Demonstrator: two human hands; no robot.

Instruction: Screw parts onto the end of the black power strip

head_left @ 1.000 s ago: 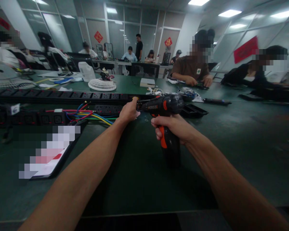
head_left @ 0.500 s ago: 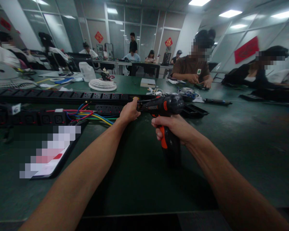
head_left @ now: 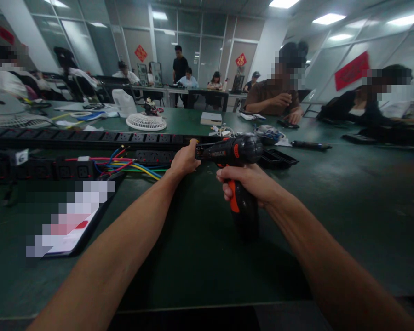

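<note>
Power drill (head_left: pixel 243 151), just right of frame center: your right hand (head_left: pixel 250 177) clenches the handle (head_left: pixel 245 211), best hold for a rigid, likely top-heavy tool. Partly legible "MAX" marks its side. What your left hand (head_left: pixel 186 158) does near the tip is unclear; upper frame, a red diamond (head_left: pixel 240 59) reads "福."

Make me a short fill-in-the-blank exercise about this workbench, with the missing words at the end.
1. The right hand grips a black power tool with coloured accents in ____.
2. Near the left hand, the loose wires are red, blue, green and ____.
3. The table has a dark ____ top.
4. The flat device with a lit screen lies on the person's ____ side.

Missing words: orange; yellow; green; left.
</note>
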